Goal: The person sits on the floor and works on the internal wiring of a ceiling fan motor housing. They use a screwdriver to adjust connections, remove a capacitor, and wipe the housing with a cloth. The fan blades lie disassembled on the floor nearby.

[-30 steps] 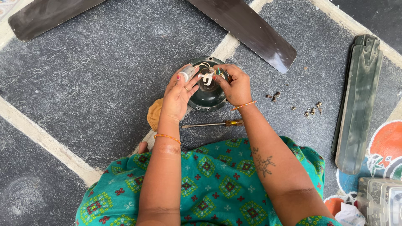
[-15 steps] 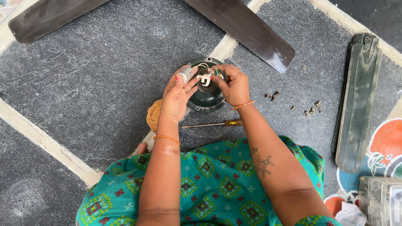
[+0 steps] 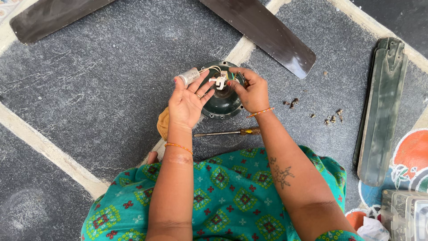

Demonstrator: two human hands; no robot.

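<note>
3 long flat fan blades off the hub and lying well apart on the grey stone floor [image 3: 89,89]: 2 dark brown metal blades [image 3: 263,31] [image 3: 53,15] along the top, 1 dull green blade [image 3: 379,111] at the right edge. Several small loose screws [image 3: 294,102] [image 3: 332,119] scattered between the green blade and the round dark green motor housing [image 3: 223,107]. A slim screwdriver with a yellow and brown handle [image 3: 227,132] lying unheld just below the housing, and a folded orange cloth [image 3: 163,122] tucked beside it at the left.

Judging from that, well into the stripping-down: blades unscrewed, housing opened at the top, small silver cylindrical capacitor [image 3: 189,76] lifted clear of the housing. Not yet separated, though: thin coloured wires [image 3: 209,69] joined from the capacitor to the white plastic connector block [image 3: 218,81] above the hub.

Left hand [image 3: 187,100] palm up and mostly spread, cradling the capacitor lightly at the thumb and first fingertips, just left of the housing rim. Right hand [image 3: 252,91] curled over the housing, thumb and forefinger pinched on the connector block. Cannot tell whether any wire is already loose inside the block
</note>
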